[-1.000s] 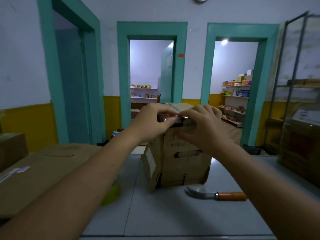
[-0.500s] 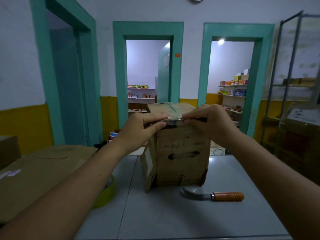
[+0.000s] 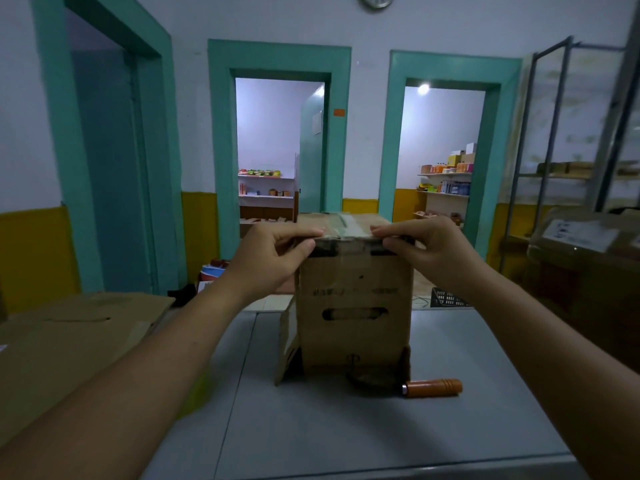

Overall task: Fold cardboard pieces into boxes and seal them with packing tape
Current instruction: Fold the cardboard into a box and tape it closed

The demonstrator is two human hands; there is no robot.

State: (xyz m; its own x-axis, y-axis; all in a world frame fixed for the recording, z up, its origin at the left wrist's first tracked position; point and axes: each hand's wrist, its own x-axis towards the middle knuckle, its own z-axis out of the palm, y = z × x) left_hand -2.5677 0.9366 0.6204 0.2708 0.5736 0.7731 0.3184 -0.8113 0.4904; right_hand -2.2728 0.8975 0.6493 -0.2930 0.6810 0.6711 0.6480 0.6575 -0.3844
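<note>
Right now your cardboard box stands upright at the centre of the frame, on the grey counter. Your left hand grips its near top edge at the left corner, fingers laid over the top and thumb pressed on the front face. Your right hand grips the same edge at the right corner in the same way. Between the two hands a strip of clear packing tape crosses the top. A loose flap sticks out at the box's lower left. At the box's lower right lies a knife with an orange handle, its blade reaching the box's base. Flattened cardboard lies at the left of the frame. A yellow blur beside your left forearm may be a tape roll.
</note>
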